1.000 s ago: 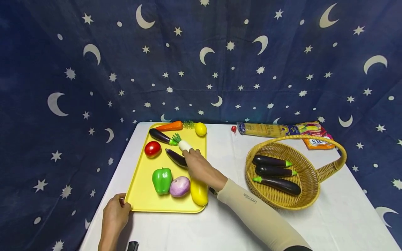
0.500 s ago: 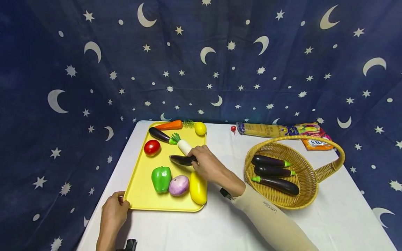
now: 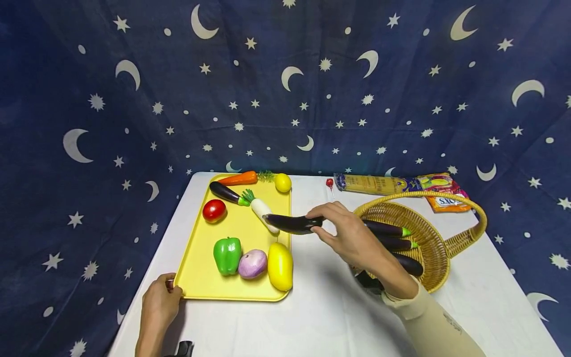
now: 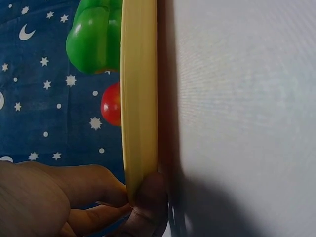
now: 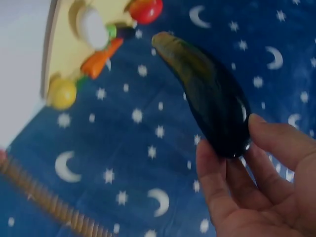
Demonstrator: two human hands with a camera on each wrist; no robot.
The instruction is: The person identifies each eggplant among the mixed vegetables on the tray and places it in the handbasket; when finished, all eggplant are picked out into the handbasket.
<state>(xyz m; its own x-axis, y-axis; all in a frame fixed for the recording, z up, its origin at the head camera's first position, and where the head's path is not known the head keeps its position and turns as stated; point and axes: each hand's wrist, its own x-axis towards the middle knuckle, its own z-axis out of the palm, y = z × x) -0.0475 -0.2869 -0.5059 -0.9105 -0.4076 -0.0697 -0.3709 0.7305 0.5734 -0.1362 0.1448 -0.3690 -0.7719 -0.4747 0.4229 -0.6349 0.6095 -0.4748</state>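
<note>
My right hand (image 3: 357, 238) pinches a dark eggplant (image 3: 292, 224) by one end, lifted near the yellow tray's right side. In the right wrist view, fingers and thumb close round the eggplant's thick end (image 5: 217, 113), while its narrow brownish tip points away. My left hand (image 3: 160, 305) grips the front left corner of the yellow tray (image 3: 200, 280); the left wrist view shows thumb and fingers on the tray rim (image 4: 139, 98). On the tray lie another eggplant (image 3: 225, 192), a white radish (image 3: 260, 210), a tomato (image 3: 214, 210), a green pepper (image 3: 227, 255) and a purple onion (image 3: 253, 264).
A yellow mango-like fruit (image 3: 280, 267), a carrot (image 3: 241, 178) and a lemon (image 3: 283, 183) also lie on the tray. The wicker basket (image 3: 434, 263) at right holds three eggplants, partly behind my right arm. Behind it are a pasta pack (image 3: 374, 184), an orange bag (image 3: 446, 198) and a lollipop (image 3: 329, 183).
My right hand has lifted the eggplant off the middle of the tray and carried it right, toward the basket. My left hand stays at the tray corner.
</note>
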